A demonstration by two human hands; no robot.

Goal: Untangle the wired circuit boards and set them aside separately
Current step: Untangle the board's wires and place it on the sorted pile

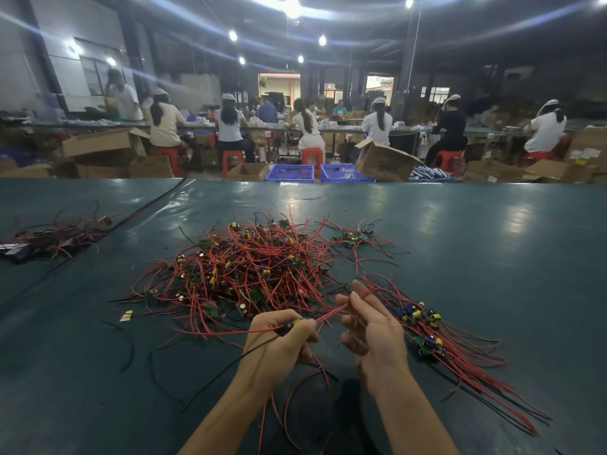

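Note:
A big tangled heap of small circuit boards with red and black wires (243, 267) lies in the middle of the dark green table (492, 244). My left hand (279, 336) grips one small board with a yellow part just in front of the heap. Its red wires run right to my right hand (371, 326), which pinches them between raised fingertips. A sorted row of boards with wires laid out straight (437, 343) lies right of my right hand. A smaller group of boards (354, 236) sits behind the heap at the right.
Another bundle of wired parts (49, 238) lies at the table's far left. Loose black and red wires (305, 399) trail between my forearms. Beyond the table's far edge stand cardboard boxes (381, 160), blue crates (290, 173), red stools and several seated workers.

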